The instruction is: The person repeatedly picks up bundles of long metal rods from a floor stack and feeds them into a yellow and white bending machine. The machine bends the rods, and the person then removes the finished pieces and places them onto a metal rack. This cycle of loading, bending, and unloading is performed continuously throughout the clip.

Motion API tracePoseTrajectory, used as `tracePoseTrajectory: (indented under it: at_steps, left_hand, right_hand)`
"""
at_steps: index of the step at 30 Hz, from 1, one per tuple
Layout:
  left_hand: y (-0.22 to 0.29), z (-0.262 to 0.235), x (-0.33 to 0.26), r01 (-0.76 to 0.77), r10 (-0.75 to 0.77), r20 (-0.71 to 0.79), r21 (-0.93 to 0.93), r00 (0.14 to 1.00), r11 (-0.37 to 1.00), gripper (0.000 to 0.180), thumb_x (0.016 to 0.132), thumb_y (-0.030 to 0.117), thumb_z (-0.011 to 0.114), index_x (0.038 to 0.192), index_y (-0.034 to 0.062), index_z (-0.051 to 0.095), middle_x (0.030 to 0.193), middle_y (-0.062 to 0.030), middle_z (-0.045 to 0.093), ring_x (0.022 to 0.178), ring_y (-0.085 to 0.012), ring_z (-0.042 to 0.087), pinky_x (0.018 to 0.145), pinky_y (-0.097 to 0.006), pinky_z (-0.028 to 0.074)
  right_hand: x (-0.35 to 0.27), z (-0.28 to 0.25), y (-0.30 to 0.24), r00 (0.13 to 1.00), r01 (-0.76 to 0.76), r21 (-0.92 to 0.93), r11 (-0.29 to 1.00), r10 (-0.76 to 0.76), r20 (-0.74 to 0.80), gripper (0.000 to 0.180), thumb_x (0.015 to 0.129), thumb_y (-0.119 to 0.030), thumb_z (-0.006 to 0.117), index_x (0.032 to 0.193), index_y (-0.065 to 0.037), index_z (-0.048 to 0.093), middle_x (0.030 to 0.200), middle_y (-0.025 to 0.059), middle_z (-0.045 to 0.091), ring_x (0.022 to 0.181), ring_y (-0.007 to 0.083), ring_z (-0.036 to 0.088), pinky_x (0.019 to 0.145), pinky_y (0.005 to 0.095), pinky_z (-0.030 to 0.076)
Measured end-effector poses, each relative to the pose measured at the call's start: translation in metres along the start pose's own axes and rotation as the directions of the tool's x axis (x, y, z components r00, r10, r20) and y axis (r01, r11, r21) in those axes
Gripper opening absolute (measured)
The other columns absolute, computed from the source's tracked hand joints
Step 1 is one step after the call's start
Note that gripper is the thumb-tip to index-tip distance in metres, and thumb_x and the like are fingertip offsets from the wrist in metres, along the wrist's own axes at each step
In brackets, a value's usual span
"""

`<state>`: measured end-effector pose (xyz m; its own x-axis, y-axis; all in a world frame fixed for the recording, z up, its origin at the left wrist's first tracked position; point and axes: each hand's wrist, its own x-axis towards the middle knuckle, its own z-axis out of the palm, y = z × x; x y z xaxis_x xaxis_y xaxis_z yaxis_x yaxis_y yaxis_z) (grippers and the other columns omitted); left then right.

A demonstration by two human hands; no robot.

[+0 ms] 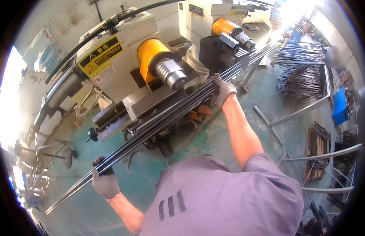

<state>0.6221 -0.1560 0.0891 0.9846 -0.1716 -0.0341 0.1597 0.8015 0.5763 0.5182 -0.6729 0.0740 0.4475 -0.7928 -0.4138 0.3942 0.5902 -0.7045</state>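
A bundle of long, thin metal tubes slants across the view, from the lower left up to the far right. My left hand, in a grey glove, is closed round the bundle near its lower left end. Farther up, my gloved right hand grips the same tubes, its thumb over the top. The tubes run in front of a machine with a yellow spindle housing and a ribbed metal spindle nose. The exact number of tubes is hard to make out.
A second yellow spindle housing sits farther back right. Stacks of thin metal rods lie on a rack at the right, near a blue box. Metal frame bars stand at my right. A round black knob sticks out at the machine's left.
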Motion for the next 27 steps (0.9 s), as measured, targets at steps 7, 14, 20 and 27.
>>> tracePoseTrajectory:
  at_steps: [7, 14, 20, 27]
  left_hand:
    - [0.029, -0.052, 0.075, 0.018, -0.008, -0.077, 0.125, 0.997, 0.992, 0.029, 0.100, 0.017, 0.050, 0.117, -0.0057, 0.055, 0.117, -0.0178, 0.061, 0.113, -0.0314, 0.058, 0.106, -0.044, 0.043]
    - [-0.026, -0.033, 0.119, 0.109, -0.067, -0.245, 0.164, 0.967, 0.980, 0.025, 0.099, 0.013, 0.052, 0.117, -0.0036, 0.057, 0.114, -0.0173, 0.065, 0.110, -0.0287, 0.061, 0.103, -0.042, 0.047]
    - [-0.067, 0.001, 0.125, 0.227, -0.184, -0.327, 0.098, 0.927, 0.969, 0.025, 0.098, 0.011, 0.052, 0.117, -0.0034, 0.057, 0.118, -0.0190, 0.065, 0.115, -0.0306, 0.060, 0.104, -0.045, 0.047]
    - [-0.043, -0.016, 0.163, 0.118, -0.083, -0.336, 0.086, 0.938, 0.989, 0.033, 0.100, 0.017, 0.049, 0.121, -0.0061, 0.059, 0.120, -0.0162, 0.065, 0.115, -0.0285, 0.060, 0.107, -0.043, 0.044]
  right_hand:
    - [0.066, 0.031, -0.010, 0.980, -0.073, -0.063, 0.995, 0.060, -0.190, 0.027, 0.088, -0.027, 0.074, 0.095, -0.002, 0.065, 0.088, 0.0081, 0.070, 0.074, 0.0227, 0.066, 0.066, 0.0354, 0.055]
    - [0.143, 0.024, 0.003, 0.984, 0.029, -0.319, 0.947, -0.083, -0.160, 0.023, 0.085, -0.015, 0.076, 0.100, 0.000, 0.064, 0.093, 0.0106, 0.070, 0.079, 0.0221, 0.067, 0.073, 0.0330, 0.056]
    - [0.104, 0.054, 0.018, 0.996, 0.033, -0.051, 0.998, -0.037, -0.083, 0.017, 0.085, -0.008, 0.072, 0.099, -0.002, 0.065, 0.090, 0.0121, 0.069, 0.079, 0.0253, 0.068, 0.070, 0.0387, 0.056]
    - [0.143, 0.032, -0.027, 0.995, 0.032, 0.098, 0.995, -0.022, -0.101, 0.022, 0.088, -0.015, 0.071, 0.102, -0.001, 0.062, 0.089, 0.0108, 0.068, 0.075, 0.0277, 0.068, 0.070, 0.0420, 0.059]
